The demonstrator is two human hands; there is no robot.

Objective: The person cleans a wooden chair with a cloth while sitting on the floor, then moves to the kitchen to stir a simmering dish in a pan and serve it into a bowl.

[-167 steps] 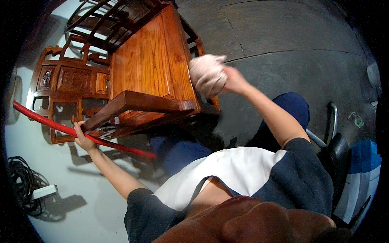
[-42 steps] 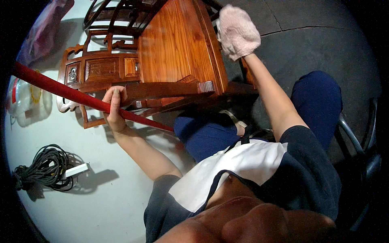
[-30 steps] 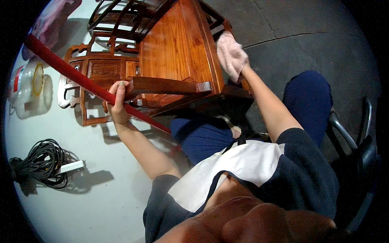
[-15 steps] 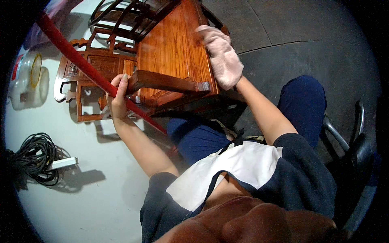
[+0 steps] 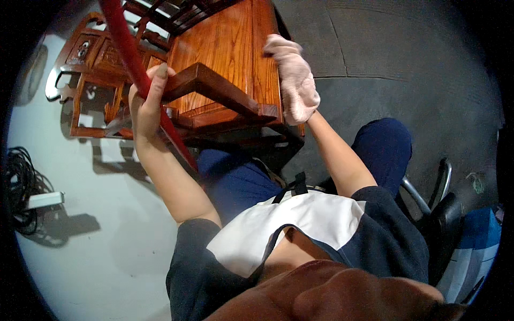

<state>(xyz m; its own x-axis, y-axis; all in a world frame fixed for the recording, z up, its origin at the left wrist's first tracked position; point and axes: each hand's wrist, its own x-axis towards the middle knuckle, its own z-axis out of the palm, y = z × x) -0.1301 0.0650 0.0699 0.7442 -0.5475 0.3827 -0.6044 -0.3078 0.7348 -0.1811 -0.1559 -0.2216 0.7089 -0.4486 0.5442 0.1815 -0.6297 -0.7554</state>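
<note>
— Largest first: pale floor [image 5: 96, 257] at the left, grey floor [image 5: 407, 64] at the upper right. And at the top centre?

— Wooden furniture piece [image 5: 230, 59], resting tilted over the lap, well above the floor. Orange-brown flat panel with clear grain, darker brown rail [image 5: 214, 88] across the near end. Smooth, slightly glossy, no visible damage.

— Step in hand?

— Seemingly wiping along the right edge of the panel. Right hand [image 5: 294, 80] pressed there, fully covered by a pale cloth [image 5: 300, 96]; open or closed, impossible to tell under the fabric.

— And the other side?

— Left hand [image 5: 147, 104] closed around a red stick [image 5: 128, 51], running diagonally from the upper left down to the lap, just beside the rail. Probably steadying the piece.

— Needs of a next move?

— By judgement: firm hold at the left, even pressure from the cloth, care against slipping off the lap.

— Smaller things?

— Carved wooden frames [image 5: 91, 69] on the floor at the upper left, black chair [image 5: 444, 214] at the right, black cable coil [image 5: 19, 187] and white power strip [image 5: 45, 199] at the left edge.
</note>
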